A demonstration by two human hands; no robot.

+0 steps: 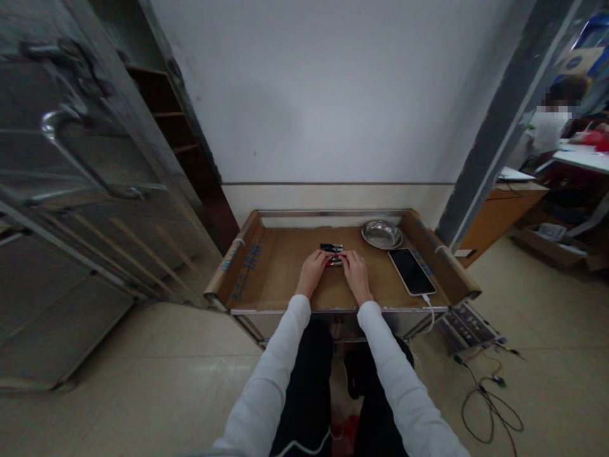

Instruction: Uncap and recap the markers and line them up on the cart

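Observation:
My left hand (313, 271) and my right hand (355, 273) meet over the middle of a cardboard-lined tray top (280, 279). Their fingertips are closed around a small red piece (337, 254) between them; its exact kind is too small to make out. Just beyond the fingers lie small black pieces with shiny metal ends (332, 247). Under the fingertips, closer to me, rest more red pieces with metal ends (335, 261), partly covered by my hands.
A round steel dish (381, 234) stands at the back right of the tray. Beside it lies a phone (412, 271) with a white cable. A metal device (470, 327) and looped wires (490, 397) are on the floor. Another person (547, 130) is at far right.

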